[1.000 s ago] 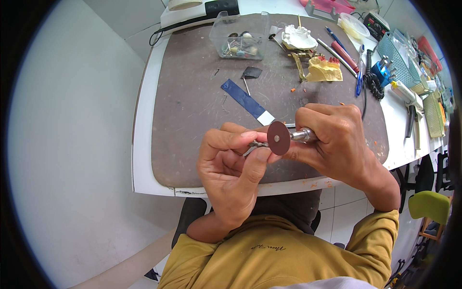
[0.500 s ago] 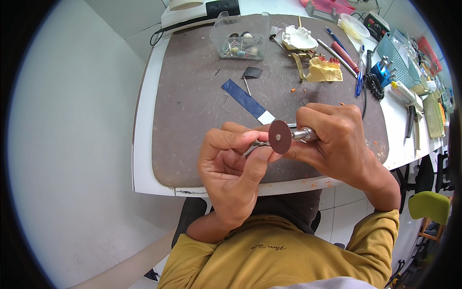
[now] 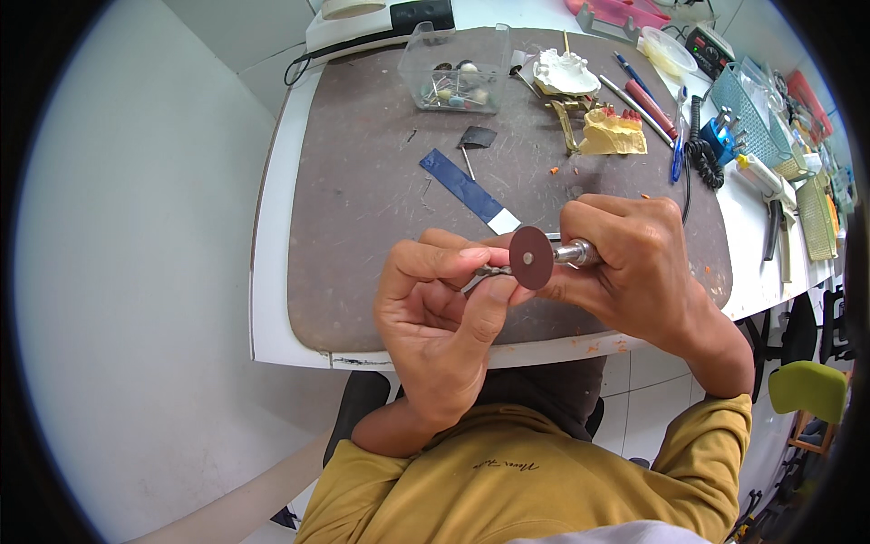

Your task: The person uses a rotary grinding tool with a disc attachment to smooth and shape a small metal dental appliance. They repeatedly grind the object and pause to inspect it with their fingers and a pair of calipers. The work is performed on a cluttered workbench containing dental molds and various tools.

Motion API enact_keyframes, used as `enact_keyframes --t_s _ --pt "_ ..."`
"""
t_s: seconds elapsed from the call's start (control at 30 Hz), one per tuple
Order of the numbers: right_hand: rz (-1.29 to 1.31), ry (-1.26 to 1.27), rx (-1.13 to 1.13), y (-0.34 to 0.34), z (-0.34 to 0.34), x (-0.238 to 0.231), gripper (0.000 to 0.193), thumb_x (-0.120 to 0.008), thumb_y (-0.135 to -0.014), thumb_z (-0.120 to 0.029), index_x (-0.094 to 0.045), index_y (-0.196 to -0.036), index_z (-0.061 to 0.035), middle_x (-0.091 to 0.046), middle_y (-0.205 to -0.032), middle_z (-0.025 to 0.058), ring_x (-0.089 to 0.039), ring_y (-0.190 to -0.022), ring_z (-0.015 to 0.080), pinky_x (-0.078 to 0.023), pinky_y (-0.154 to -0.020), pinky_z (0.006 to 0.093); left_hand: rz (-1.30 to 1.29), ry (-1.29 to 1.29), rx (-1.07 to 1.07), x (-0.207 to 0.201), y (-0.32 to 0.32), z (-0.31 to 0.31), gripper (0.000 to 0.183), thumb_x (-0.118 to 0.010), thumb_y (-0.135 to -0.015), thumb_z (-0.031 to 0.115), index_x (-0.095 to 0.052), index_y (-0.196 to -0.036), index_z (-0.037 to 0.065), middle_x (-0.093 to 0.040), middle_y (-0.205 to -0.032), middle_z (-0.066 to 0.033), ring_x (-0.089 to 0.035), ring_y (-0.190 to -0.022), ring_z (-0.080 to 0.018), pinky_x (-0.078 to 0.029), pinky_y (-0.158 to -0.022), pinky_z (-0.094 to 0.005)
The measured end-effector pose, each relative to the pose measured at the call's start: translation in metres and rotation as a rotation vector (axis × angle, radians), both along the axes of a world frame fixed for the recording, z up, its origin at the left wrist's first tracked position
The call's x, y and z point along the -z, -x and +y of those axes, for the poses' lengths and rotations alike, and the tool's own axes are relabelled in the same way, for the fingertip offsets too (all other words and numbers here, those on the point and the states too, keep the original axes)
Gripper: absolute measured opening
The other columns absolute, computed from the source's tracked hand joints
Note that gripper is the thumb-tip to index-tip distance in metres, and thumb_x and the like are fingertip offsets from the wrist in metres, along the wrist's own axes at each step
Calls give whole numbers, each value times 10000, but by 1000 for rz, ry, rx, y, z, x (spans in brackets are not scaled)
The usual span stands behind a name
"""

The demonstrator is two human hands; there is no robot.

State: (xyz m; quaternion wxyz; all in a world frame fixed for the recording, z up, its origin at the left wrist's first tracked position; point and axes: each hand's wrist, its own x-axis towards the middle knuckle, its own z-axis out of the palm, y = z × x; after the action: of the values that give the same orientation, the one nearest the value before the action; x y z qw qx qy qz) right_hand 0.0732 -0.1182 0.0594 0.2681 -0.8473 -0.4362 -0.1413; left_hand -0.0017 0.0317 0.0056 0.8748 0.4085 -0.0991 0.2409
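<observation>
My left hand [image 3: 444,313] is closed, pinching a small grey metal piece [image 3: 492,270] between thumb and fingertips. It looks like a little dental casting, though the fingers hide much of it. My right hand [image 3: 625,258] grips a silver rotary handpiece [image 3: 580,253], whose body is mostly covered by the fingers. A round brown cutting disc [image 3: 531,257] is mounted on its tip, right beside the metal piece. Whether disc and metal touch I cannot tell. Both hands are close together above the near part of the brown mat, fingertips almost meeting.
On the brown mat [image 3: 362,208] lie a blue strip with a white end [image 3: 462,186] and a black square mandrel piece [image 3: 478,137]. Farther back are a clear box of burs [image 3: 458,91], a white plaster cast [image 3: 566,72], a yellow tooth model [image 3: 613,132], pens and baskets [image 3: 748,104].
Both hands, with the metal piece and the disc, appear shifted very slightly right, and the table objects shift likewise. The grips are the same.
</observation>
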Motion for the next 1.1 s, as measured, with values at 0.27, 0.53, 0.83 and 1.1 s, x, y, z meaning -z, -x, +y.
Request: enact_keyframes --t_s 0.27,0.53,0.83,1.1 --pt "-7 -4 -8 0 1 0 470 -747 -730 -463 -529 -611 -64 -501 -503 50 -502 -410 209 -369 -388 325 12 14 4 0 0 0 232 -628 -826 -113 -505 -999 -18 -578 -995 -156 -649 -925 -194 -594 -797 -282" --pt "-51 -44 -10 0 2 1 477 -747 -725 -470 -523 -610 -64 -496 -502 48 -493 -406 210 -364 -386 326 12 -13 11 -1 0 0 227 -627 -832 -105 -501 -997 -15 -580 -995 -152 -653 -914 -192 -593 -802 -287" --pt "-33 -20 -3 0 0 2 484 -744 -726 -473 -516 -600 -66 -496 -504 39 -487 -400 205 -355 -377 325 23 -90 29 1 3 3 214 -626 -867 -16 -527 -1040 61 -563 -965 -60 -614 -1065 -319 -514 -923 -375" --pt "-26 -10 -16 1 0 0 468 -743 -731 -461 -528 -613 -62 -508 -523 35 -505 -411 203 -358 -377 327 -4 -7 23 0 1 1 227 -629 -825 -114 -506 -988 -14 -579 -993 -148 -650 -932 -196 -593 -811 -286"
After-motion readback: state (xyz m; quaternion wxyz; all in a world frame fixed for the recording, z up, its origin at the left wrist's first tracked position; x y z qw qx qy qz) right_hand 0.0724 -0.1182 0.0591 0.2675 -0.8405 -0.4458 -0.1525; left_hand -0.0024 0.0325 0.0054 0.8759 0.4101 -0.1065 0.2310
